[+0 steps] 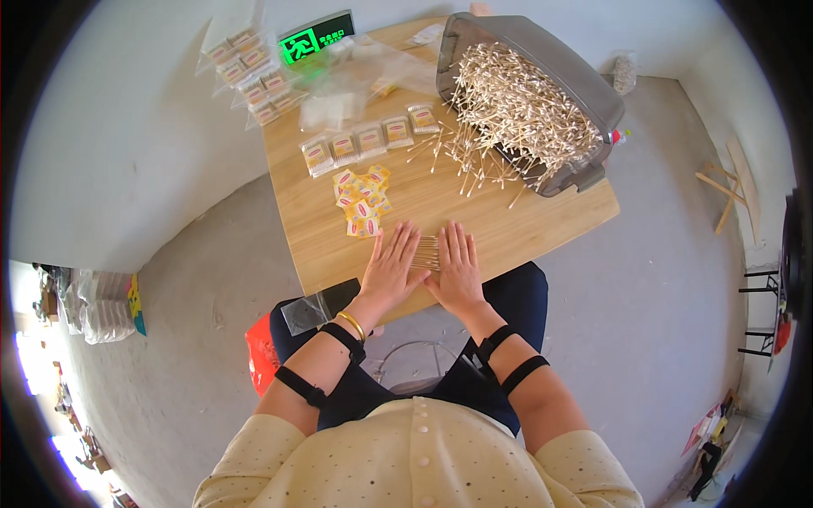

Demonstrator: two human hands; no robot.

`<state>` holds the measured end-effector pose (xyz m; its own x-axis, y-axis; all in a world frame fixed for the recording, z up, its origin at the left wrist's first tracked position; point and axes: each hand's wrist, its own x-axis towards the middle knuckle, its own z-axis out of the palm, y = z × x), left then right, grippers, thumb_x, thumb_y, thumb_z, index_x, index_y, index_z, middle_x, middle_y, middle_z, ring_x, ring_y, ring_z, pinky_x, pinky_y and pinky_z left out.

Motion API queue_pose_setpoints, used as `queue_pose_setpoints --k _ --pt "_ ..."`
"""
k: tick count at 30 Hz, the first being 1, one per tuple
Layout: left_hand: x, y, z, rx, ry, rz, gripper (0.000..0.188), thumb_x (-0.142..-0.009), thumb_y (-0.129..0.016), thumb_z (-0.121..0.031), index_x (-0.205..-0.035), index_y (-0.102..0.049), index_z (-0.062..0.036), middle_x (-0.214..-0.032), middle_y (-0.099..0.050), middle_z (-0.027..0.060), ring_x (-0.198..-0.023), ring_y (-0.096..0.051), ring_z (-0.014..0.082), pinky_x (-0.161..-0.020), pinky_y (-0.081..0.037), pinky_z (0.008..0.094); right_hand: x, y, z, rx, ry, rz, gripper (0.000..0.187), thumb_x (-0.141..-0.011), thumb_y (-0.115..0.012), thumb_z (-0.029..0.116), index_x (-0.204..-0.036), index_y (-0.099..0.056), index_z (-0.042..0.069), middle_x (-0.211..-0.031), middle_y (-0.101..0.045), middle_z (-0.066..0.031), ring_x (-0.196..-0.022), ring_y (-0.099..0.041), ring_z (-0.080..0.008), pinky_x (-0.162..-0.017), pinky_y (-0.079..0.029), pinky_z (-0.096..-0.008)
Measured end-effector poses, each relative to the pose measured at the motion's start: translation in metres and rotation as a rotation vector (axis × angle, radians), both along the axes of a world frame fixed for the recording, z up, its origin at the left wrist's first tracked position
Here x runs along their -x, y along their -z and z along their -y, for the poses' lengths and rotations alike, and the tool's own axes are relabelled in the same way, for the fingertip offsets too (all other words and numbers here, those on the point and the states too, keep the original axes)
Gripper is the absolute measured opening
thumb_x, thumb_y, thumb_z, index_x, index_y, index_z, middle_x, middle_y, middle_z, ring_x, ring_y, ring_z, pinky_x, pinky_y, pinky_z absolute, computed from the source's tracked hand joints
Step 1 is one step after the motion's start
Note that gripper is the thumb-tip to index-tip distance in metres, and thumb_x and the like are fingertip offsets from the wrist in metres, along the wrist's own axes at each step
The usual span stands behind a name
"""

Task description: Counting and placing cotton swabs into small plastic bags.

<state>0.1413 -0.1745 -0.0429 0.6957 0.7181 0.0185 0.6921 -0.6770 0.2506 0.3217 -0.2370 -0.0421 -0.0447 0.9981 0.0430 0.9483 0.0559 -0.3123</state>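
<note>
Near the front edge of the table, a flat row of wooden-stick cotton swabs [426, 252] lies between my two hands. My left hand [388, 273] rests flat at the row's left end, fingers stretched out. At the other end lies my right hand [457, 273], also flat with straight fingers. Both thumbs point inward below the swabs and nearly meet. Just beyond my left hand is a loose pile of yellow-and-white printed cards [362, 200]. Farther back, several clear packets of swabs [371, 141] with such cards stand in a row.
A grey plastic bin [529, 38] lies tipped at the back right, loose cotton swabs [525, 110] spilling from it onto the wooden table [500, 222]. Filled packets [254, 72] are stacked at the far left, by clear plastic bags [334, 110] and a green lit exit sign [318, 38].
</note>
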Motion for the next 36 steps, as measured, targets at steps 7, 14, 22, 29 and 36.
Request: queue_pose_setpoints --k 7,14,22,29,36 --pt "0.0 -0.003 0.003 0.018 0.002 -0.012 0.082 -0.105 -0.036 -0.059 -0.163 -0.023 -0.0026 -0.171 -0.019 0.0156 -0.16 -0.013 0.0289 -0.129 -0.003 0.0535 0.004 0.005 -0.002 -0.042 -0.002 -0.008 0.1 -0.087 -0.069 0.046 -0.158 -0.024 -0.008 -0.166 -0.022 -0.0276 -0.159 -0.014 -0.0384 -0.129 -0.011 -0.0523" --pt "0.02 -0.003 0.003 -0.014 -0.098 -0.042 0.087 -0.105 -0.032 -0.062 -0.163 -0.021 0.0017 -0.172 -0.017 0.0174 -0.161 -0.008 0.0309 -0.129 0.0 0.0545 0.019 0.0 0.005 -0.069 0.006 -0.084 0.103 -0.089 -0.069 0.049 -0.16 -0.019 -0.008 -0.166 -0.02 -0.0294 -0.158 -0.014 -0.0404 -0.129 -0.012 -0.0519" --pt "0.012 0.006 0.015 -0.05 -0.104 -0.05 0.095 -0.102 -0.035 -0.065 -0.161 -0.019 0.0078 -0.17 -0.018 0.0246 -0.16 -0.007 0.0364 -0.128 0.001 0.0573 0.022 0.003 -0.002 -0.028 -0.034 0.009 0.094 -0.093 -0.062 0.048 -0.159 -0.022 -0.007 -0.166 -0.02 -0.0309 -0.157 -0.015 -0.0429 -0.129 -0.013 -0.0522" --pt "0.005 0.001 0.018 0.014 -0.152 0.043 0.091 -0.102 -0.038 -0.061 -0.161 -0.02 0.0066 -0.17 -0.018 0.023 -0.16 -0.01 0.0342 -0.128 0.0 0.0559 0.025 0.006 -0.002 -0.069 -0.024 0.023 0.092 -0.095 -0.059 0.049 -0.16 -0.024 -0.006 -0.166 -0.019 -0.0313 -0.158 -0.014 -0.0429 -0.129 -0.013 -0.0524" --pt "0.013 -0.001 0.013 0.032 -0.084 0.054 0.086 -0.102 -0.045 -0.055 -0.162 -0.022 0.0025 -0.17 -0.022 0.0194 -0.16 -0.014 0.031 -0.129 -0.002 0.0541 0.027 0.001 -0.003 -0.049 -0.02 0.034 0.09 -0.095 -0.06 0.05 -0.158 -0.028 -0.006 -0.166 -0.021 -0.031 -0.157 -0.015 -0.0425 -0.129 -0.013 -0.0522"
